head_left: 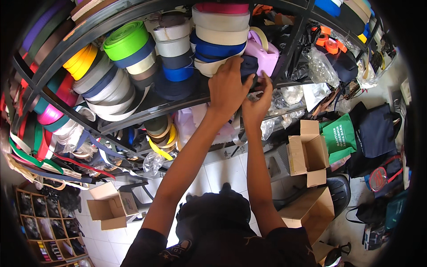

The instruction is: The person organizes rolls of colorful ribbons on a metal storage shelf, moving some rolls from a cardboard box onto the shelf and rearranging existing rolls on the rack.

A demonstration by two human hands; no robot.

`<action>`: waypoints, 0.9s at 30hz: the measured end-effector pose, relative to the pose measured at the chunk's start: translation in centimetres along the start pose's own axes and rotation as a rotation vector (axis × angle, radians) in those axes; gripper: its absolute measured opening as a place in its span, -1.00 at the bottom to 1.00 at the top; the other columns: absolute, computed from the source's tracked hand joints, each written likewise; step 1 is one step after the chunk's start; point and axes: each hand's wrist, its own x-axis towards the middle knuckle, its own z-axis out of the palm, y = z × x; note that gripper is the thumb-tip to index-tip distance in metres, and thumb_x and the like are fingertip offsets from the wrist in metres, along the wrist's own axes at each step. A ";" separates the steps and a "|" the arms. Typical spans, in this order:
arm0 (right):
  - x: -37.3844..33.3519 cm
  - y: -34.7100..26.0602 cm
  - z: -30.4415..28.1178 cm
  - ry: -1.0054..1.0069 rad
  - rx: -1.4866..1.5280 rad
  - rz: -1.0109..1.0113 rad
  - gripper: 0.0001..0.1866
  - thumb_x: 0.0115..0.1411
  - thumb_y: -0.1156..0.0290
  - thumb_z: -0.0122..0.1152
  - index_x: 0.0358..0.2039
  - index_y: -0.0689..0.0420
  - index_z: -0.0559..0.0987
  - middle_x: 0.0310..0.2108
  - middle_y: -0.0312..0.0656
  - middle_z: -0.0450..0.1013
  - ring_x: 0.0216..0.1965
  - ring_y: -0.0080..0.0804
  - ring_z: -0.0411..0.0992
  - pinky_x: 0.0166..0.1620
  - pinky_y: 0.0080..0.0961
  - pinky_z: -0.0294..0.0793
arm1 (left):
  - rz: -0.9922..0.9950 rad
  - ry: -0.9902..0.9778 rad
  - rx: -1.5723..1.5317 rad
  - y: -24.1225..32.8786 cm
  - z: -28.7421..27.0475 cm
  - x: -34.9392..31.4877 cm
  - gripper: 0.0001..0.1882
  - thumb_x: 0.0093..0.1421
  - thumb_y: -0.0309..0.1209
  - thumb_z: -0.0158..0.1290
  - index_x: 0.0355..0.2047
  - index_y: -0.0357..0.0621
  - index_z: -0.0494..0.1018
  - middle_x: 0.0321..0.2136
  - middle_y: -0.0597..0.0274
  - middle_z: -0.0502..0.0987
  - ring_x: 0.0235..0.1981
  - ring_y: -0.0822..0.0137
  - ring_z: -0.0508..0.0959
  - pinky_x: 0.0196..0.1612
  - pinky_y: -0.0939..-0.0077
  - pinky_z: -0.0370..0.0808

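On the shelf before me, a small dark navy roll of webbing (249, 65) stands between a stack of rolls and a lilac tape dispenser (265, 54). My left hand (228, 86) reaches in from the left, its fingers curled around that roll's side and its thumb across the lower front. The fingers also lie against a cream roll (209, 68) at the bottom of the stack. My right hand (259, 103) comes from below, with bent fingers at the roll's lower right edge, close to the dispenser. The far fingertips are partly hidden.
Webbing rolls, among them a lime green one (126, 40), crowd the black metal shelf (178, 103). Loose straps (84, 162) hang at left. Open cardboard boxes (308, 153) and a dark chair (339, 196) stand at right. Another open carton (111, 207) sits at lower left.
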 end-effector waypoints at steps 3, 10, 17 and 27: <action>-0.2 0.2 0.2 0.022 -0.039 0.000 -0.32 -0.08 0.50 0.43 0.13 0.18 0.46 -0.10 -0.10 0.46 -0.15 -0.19 0.37 0.01 -0.27 0.32 | 0.012 0.055 0.096 0.6 -0.1 -0.3 -0.52 0.02 -0.20 0.32 -0.08 -0.11 0.51 -0.08 0.26 0.53 -0.20 0.09 0.62 -0.19 0.26 0.58; -1.1 0.2 1.4 0.139 0.008 -0.098 -0.43 -0.03 0.50 0.39 0.06 0.24 0.51 -0.21 -0.08 0.47 -0.16 -0.21 0.39 -0.04 -0.29 0.35 | 0.030 -0.015 0.119 -0.5 0.1 -1.0 -0.57 0.09 -0.22 0.26 -0.05 -0.08 0.51 0.01 0.27 0.46 -0.14 0.14 0.61 -0.24 0.32 0.59; -1.0 2.5 2.2 0.185 0.000 -0.139 -0.63 0.15 0.51 0.30 -0.01 0.30 0.53 -0.22 -0.07 0.45 -0.22 -0.27 0.40 -0.09 -0.32 0.39 | 0.115 0.156 -0.042 0.3 -0.6 -2.9 -0.50 0.11 -0.29 0.22 0.05 -0.12 0.43 0.04 0.20 0.44 -0.18 0.13 0.62 -0.26 0.31 0.60; -9.9 2.5 1.0 0.186 0.137 0.077 -0.51 0.11 0.39 0.47 -0.01 0.21 0.46 -0.22 -0.26 0.34 -0.20 -0.41 0.29 -0.09 -0.44 0.31 | -0.257 0.313 -0.055 -7.4 -6.4 -21.8 -0.70 -0.03 -0.55 0.28 -0.26 -0.22 0.50 -0.20 0.06 0.52 -0.23 0.20 0.56 -0.17 0.41 0.51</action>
